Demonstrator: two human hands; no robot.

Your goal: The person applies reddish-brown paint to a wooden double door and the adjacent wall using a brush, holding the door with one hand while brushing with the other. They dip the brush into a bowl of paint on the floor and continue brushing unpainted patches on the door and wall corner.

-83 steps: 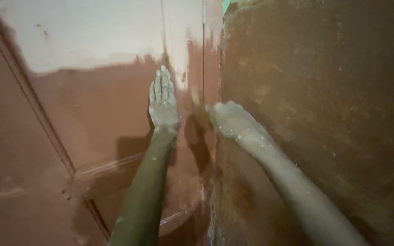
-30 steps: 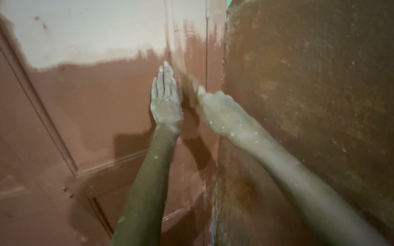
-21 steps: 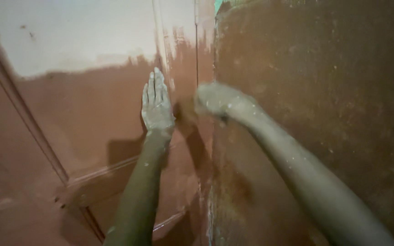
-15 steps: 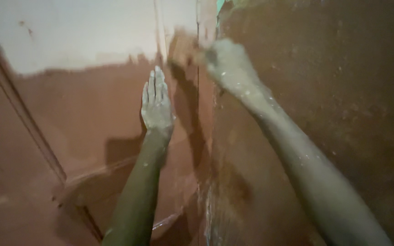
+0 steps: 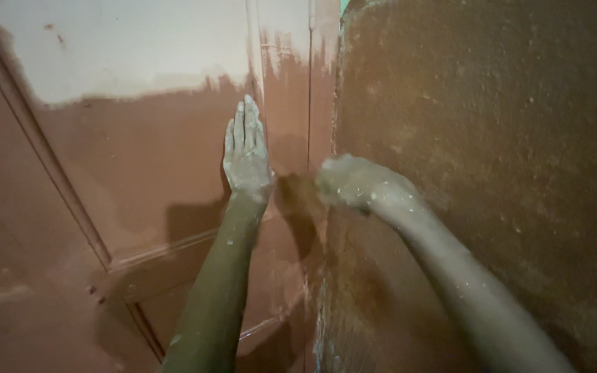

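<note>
The left hand [image 5: 247, 155], pale with dried dust or plaster, lies flat against the reddish-brown painted wooden door panel [image 5: 146, 173], fingers straight and held close together, pointing up towards the ragged line where the brown coat gives way to the unpainted whitish upper part of the door [image 5: 126, 48]. The right hand [image 5: 357, 185] is curled and smeared with pale wet stuff, pressed to the near edge of the rough, mud-brown plastered wall [image 5: 492, 152] just where it meets the narrow brown door frame strip [image 5: 320, 103]; it looks loosely cupped rather than spread, though blur keeps me from telling whether it holds a lump of material or only rubs with the palm. To my eye the work in hand is smoothing that corner edge, and it goes best with steady, even pressure along the seam, the flat left hand kept as a brace (it steadies the body nicely), and care that the wet mix does not stray across onto the painted frame. Compared with half a second ago, the right hand has come down the edge from high up near the top of the frame to about wrist level with the left hand, which has stayed planted on the same spot of the panel.
</note>
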